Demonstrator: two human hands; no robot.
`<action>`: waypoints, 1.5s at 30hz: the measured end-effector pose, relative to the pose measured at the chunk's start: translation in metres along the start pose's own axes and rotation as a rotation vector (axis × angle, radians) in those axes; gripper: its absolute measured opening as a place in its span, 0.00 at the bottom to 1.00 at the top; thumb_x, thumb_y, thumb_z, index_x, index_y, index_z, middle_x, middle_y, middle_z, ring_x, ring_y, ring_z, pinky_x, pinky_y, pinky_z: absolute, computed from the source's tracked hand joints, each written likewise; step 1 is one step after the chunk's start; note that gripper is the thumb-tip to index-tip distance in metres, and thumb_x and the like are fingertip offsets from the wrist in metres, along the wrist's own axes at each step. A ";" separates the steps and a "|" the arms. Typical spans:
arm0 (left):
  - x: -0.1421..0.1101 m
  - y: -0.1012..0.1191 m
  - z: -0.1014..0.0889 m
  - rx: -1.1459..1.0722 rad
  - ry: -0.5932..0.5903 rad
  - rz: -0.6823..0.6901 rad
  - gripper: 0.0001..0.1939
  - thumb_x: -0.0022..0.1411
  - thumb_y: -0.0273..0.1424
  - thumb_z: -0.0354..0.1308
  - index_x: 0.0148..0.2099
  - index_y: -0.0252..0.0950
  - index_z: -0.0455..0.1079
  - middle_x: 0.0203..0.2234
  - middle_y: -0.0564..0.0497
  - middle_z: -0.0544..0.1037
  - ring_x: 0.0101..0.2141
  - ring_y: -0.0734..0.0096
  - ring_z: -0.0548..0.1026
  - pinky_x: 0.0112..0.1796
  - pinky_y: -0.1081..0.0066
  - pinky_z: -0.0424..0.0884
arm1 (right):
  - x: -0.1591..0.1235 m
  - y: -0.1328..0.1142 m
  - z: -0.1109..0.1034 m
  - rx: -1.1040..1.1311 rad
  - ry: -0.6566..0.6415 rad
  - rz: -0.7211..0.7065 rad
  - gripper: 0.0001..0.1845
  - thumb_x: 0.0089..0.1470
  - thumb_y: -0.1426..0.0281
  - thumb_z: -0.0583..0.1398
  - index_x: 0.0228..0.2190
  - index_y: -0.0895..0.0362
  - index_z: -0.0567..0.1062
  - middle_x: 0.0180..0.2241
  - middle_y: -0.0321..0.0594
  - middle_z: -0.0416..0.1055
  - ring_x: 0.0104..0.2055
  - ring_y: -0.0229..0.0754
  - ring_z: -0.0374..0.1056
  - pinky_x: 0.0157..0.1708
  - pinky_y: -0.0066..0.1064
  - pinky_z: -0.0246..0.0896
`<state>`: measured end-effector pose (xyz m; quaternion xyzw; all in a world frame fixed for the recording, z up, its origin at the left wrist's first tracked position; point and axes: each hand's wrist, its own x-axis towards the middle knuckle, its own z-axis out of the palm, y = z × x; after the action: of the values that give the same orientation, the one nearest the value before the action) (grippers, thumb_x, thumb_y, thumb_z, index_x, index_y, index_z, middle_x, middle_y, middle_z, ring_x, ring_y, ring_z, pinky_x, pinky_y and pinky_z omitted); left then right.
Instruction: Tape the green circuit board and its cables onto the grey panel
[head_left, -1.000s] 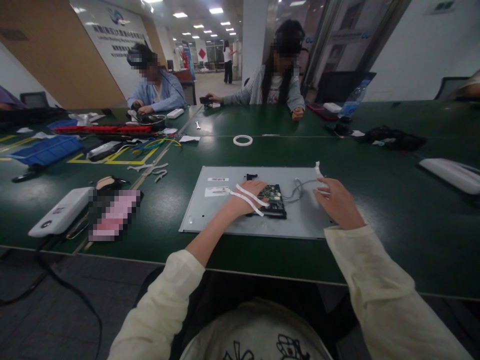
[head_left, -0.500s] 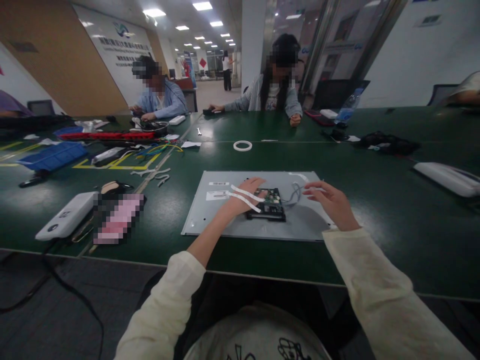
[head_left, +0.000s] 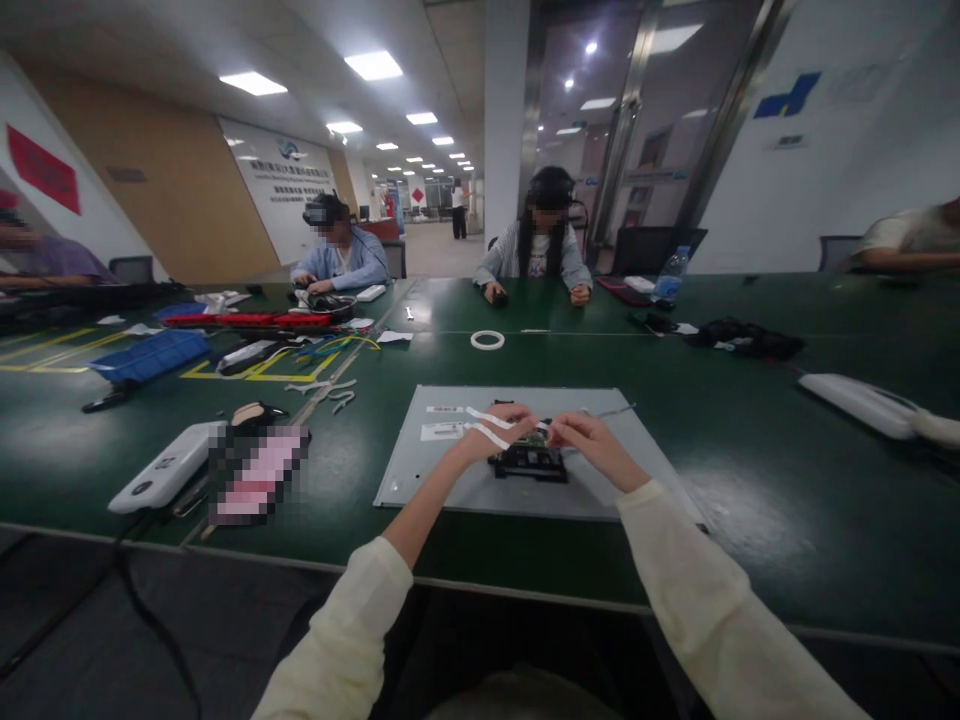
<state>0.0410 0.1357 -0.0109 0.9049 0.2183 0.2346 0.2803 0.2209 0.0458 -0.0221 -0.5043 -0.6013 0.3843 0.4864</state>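
A flat grey metal panel (head_left: 427,480) lies on the table before me, with a black frame and circuit board (head_left: 534,462) on its middle. My left hand (head_left: 501,432) is over the board's left side, fingers bent and tips close to the right hand. Two white tape strips (head_left: 487,435) cling to the back of that hand. My right hand (head_left: 592,445) pinches a small white strip of tape, mostly hidden by the fingers. The fingertips of both hands nearly meet above the board. Behind the right hand a grey cable (head_left: 619,409) shows at the panel's far edge.
A white tape roll (head_left: 487,341) lies beyond the panel. To the left are a phone-like pink thing (head_left: 259,475), a white power bank (head_left: 169,465) and a blue bin (head_left: 150,357). A white device (head_left: 855,403) lies right. Two people sit across the table.
My right hand has moved left, from beside the cable to the left fingertips. The left fingers have bent. The cable's loop no longer shows, and the camera view has tilted up.
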 end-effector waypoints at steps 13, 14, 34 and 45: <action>-0.023 -0.015 0.005 -0.130 0.141 -0.105 0.16 0.59 0.40 0.50 0.27 0.34 0.68 0.19 0.55 0.67 0.26 0.73 0.65 0.28 0.74 0.59 | 0.001 0.024 0.011 -0.103 0.051 -0.043 0.22 0.48 0.51 0.55 0.20 0.57 0.67 0.21 0.35 0.64 0.28 0.38 0.62 0.34 0.30 0.59; -0.024 -0.017 0.007 -0.131 0.159 -0.105 0.16 0.59 0.40 0.50 0.27 0.34 0.69 0.20 0.54 0.68 0.26 0.73 0.66 0.28 0.74 0.60 | 0.001 0.025 0.011 -0.120 0.054 -0.047 0.22 0.49 0.51 0.55 0.20 0.57 0.67 0.21 0.35 0.65 0.28 0.38 0.62 0.33 0.30 0.58; -0.034 -0.017 0.016 -0.188 0.231 -0.204 0.16 0.58 0.40 0.51 0.26 0.34 0.66 0.18 0.55 0.65 0.24 0.74 0.63 0.28 0.73 0.60 | 0.002 0.032 0.010 -0.244 0.060 -0.088 0.19 0.49 0.54 0.52 0.26 0.57 0.68 0.24 0.37 0.70 0.28 0.38 0.65 0.30 0.29 0.58; -0.023 -0.026 0.008 -0.201 0.361 -0.322 0.17 0.58 0.38 0.50 0.20 0.37 0.58 0.13 0.57 0.58 0.21 0.75 0.61 0.25 0.75 0.57 | 0.048 0.020 0.013 -0.539 0.094 -0.059 0.15 0.47 0.64 0.55 0.32 0.59 0.77 0.22 0.38 0.71 0.26 0.39 0.66 0.30 0.29 0.57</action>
<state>0.0202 0.1401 -0.0396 0.7696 0.3816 0.3650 0.3590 0.2121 0.0971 -0.0344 -0.6151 -0.6730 0.1722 0.3730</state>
